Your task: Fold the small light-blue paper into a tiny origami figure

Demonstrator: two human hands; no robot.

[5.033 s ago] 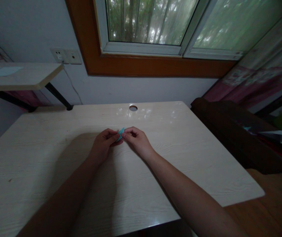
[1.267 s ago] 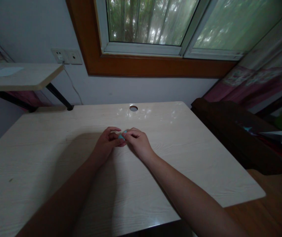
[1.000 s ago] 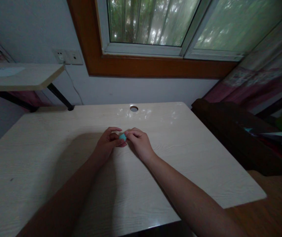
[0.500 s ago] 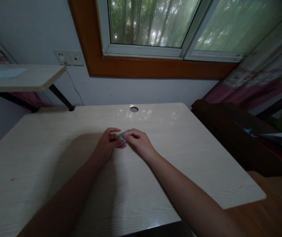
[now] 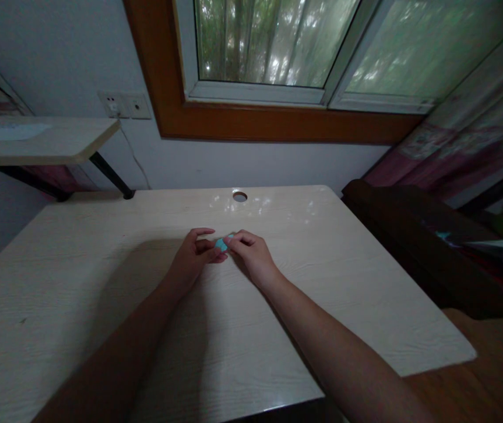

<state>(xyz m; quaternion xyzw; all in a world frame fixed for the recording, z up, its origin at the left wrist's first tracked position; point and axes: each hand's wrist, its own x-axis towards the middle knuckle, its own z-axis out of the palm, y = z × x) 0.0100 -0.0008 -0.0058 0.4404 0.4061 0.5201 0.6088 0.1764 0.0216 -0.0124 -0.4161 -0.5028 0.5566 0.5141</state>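
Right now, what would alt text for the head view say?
A person's left hand and right hand pinch a small turquoise piece, probably folded paper, over a pale wood-grain desk. Beyond it, a window with a brown surround shows greenery.

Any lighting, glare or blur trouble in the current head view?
Head view: dim room, brighter window; head view: broad soft shadow around the left hand, glare flecks beside the round hole in the desk; head view: teal piece too small for fine detail.

Pale wood-grain desk [image 5: 343, 282] with black-legged shelf [image 5: 57, 141], small dark speck [image 5: 23, 321].
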